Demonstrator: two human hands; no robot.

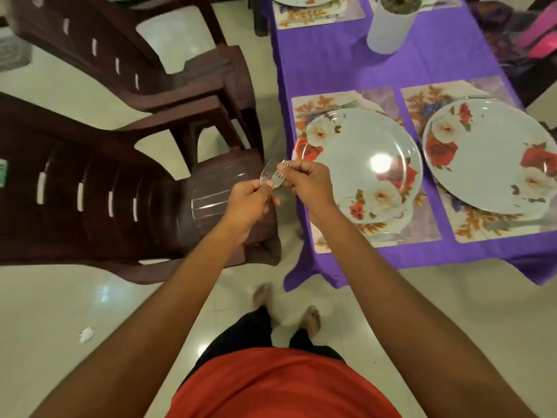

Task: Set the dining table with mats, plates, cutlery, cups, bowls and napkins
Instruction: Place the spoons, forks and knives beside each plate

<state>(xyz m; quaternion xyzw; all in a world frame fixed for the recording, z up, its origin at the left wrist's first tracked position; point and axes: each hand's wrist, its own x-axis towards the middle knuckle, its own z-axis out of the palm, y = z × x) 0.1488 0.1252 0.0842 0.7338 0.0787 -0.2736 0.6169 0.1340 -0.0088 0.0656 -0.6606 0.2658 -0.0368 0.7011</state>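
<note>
My left hand (250, 203) grips a small bunch of metal cutlery (269, 176), a spoon and forks, above a chair seat just left of the table. My right hand (307, 184) pinches the top of one fork in that bunch. On the purple tablecloth (337, 61) lie floral mats (422, 227), each under a white plate with red and white roses: a near plate (364, 164) and a right plate (494, 155). A fork (331, 107) lies on the mat beyond the near plate, and a spoon (382, 236) on its near side.
Two dark brown plastic chairs (120, 182) stand left of the table. A white cylindrical holder (391, 25) sits at the table's middle. Another mat and plate (304, 7) lie at the far end. My bare feet (286, 306) stand on pale tiles; a paper scrap (86, 333) lies there.
</note>
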